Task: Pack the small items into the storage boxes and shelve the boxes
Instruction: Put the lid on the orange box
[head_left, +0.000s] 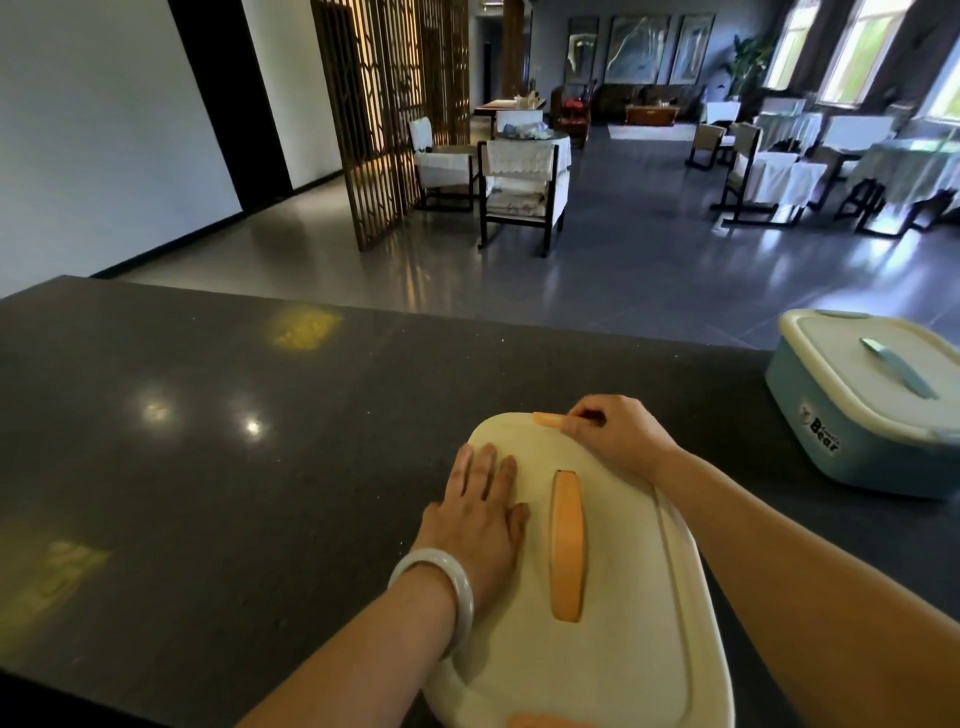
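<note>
Head view: cream storage box (613, 597) with orange handle (567, 545) sits lid-on at the near edge of the dark worktop (208, 441). Left hand (480, 512) lies flat on the lid, fingers straight, gripping nothing. Right hand (615, 434) has fingers curled, pinching the orange latch (548, 420) at the far rim. Blue storage box (862, 400), lidded, stands well apart to the right.

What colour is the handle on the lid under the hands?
Orange handle, cream lid; head view.
</note>
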